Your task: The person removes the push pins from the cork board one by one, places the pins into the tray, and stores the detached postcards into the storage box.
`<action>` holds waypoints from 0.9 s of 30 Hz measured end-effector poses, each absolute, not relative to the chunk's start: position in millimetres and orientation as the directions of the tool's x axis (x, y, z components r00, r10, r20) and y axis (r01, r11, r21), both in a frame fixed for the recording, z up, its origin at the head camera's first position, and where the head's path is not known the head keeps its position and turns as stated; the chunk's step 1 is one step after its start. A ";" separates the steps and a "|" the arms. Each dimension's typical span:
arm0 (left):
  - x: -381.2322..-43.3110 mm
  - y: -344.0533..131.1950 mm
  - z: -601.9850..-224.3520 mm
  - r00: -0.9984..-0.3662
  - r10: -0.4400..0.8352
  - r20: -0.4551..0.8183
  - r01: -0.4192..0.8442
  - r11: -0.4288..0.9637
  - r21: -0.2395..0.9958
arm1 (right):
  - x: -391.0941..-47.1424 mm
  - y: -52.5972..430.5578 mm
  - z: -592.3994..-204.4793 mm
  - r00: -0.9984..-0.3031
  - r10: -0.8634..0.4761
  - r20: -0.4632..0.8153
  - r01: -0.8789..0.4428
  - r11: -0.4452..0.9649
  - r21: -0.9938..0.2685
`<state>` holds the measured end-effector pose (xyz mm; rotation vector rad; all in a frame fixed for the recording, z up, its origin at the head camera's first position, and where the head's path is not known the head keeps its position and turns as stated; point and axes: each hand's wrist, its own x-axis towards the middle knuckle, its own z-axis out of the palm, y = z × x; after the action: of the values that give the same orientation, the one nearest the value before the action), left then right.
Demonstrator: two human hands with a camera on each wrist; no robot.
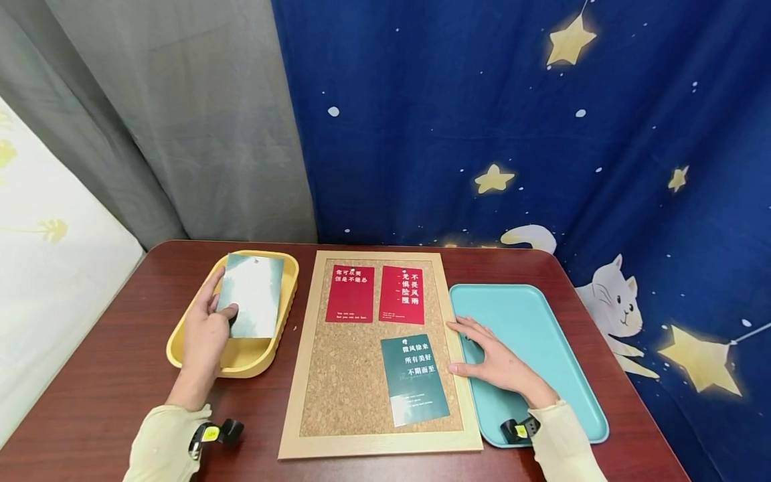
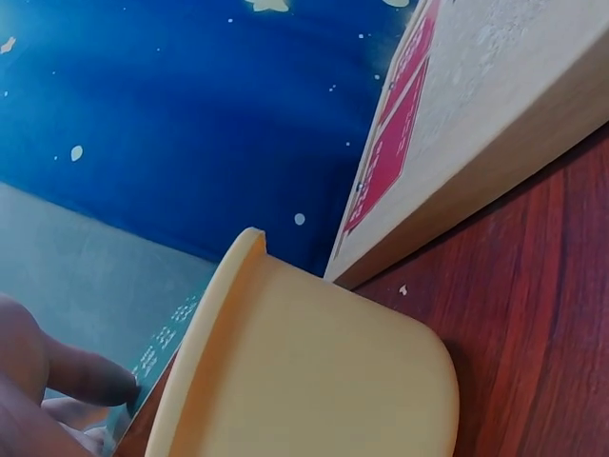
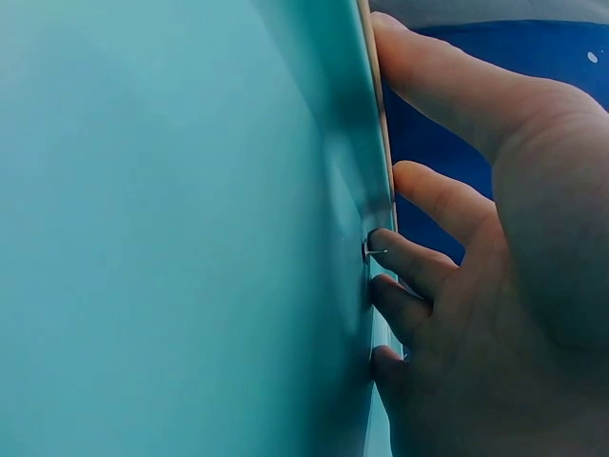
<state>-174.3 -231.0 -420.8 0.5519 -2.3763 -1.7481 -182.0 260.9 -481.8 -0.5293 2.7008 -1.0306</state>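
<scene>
1. Two bare hands at work: L hand (image 1: 203, 335) pinches a teal-and-white card (image 1: 249, 301), thumb on the near face, other fingers behind/along the L edge. In the L wrist view, green w/ white lettering shows on what it holds.
2. R hand (image 1: 496, 361) has fingers spread & thumb apart, tips touching the R edge of the corkboard's wooden frame (image 1: 379, 445); no grip on anything. Palm is over the tray's L side.
3. Held card is above the yellow basket (image 1: 247, 365), L of the board.
4. Small pin (image 3: 365, 250) near the R fingertips, by the tray's wall, metal shaft visible.
5. Corkboard (image 1: 340, 381) lies btwn basket & tray. Top: L red card (image 1: 350, 294) & R red card (image 1: 401, 296), side by side, white Chinese chars, each pinned at top. Lower R: dark green card (image 1: 415, 381), tilted slightly, pinned at top, white txt.
6. Turquoise tray (image 1: 530, 321) just R of board.
7. All on a reddish-brown table (image 1: 66, 422). Bkgd: gray curtain (image 1: 199, 120), blue curtain (image 1: 409, 154) w/ yellow stars & a white cat.
8. Cream sleeves (image 1: 162, 442), blk wrist cam on each.
</scene>
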 end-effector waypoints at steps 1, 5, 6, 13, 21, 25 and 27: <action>-174.9 -231.3 -420.5 -0.921 -0.376 -0.108 -0.215 0.256 0.942 | -181.9 260.9 -481.6 -0.916 -0.395 -0.065 -0.251 0.693 -0.676; -176.3 -233.0 -420.7 -0.915 -0.384 -0.121 -0.228 0.248 0.941 | -181.9 261.1 -481.0 -0.918 -0.391 -0.071 -0.242 0.692 -0.680; -176.5 -233.6 -421.1 -0.916 -0.384 -0.118 -0.225 0.246 0.943 | -181.8 261.0 -480.8 -0.918 -0.391 -0.070 -0.243 0.691 -0.680; -175.9 -237.6 -425.1 -0.925 -0.364 -0.108 -0.222 0.289 0.931 | -181.8 260.8 -481.6 -0.920 -0.387 -0.066 -0.241 0.690 -0.683; -180.1 -237.9 -429.9 -0.951 -0.298 -0.084 -0.190 0.349 0.918 | -181.8 261.0 -483.2 -0.921 -0.382 -0.070 -0.234 0.689 -0.686; -182.9 -239.5 -432.3 -0.956 -0.282 -0.085 -0.198 0.400 0.895 | -181.8 260.9 -483.1 -0.922 -0.380 -0.071 -0.231 0.691 -0.685; -183.2 -240.0 -432.9 -0.957 -0.276 -0.088 -0.202 0.418 0.886 | -181.8 260.9 -483.2 -0.922 -0.380 -0.071 -0.231 0.691 -0.685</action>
<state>-183.2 -240.0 -432.9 0.4357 -2.5850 -1.5990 -181.8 260.9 -483.2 -0.4928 2.6937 -1.0501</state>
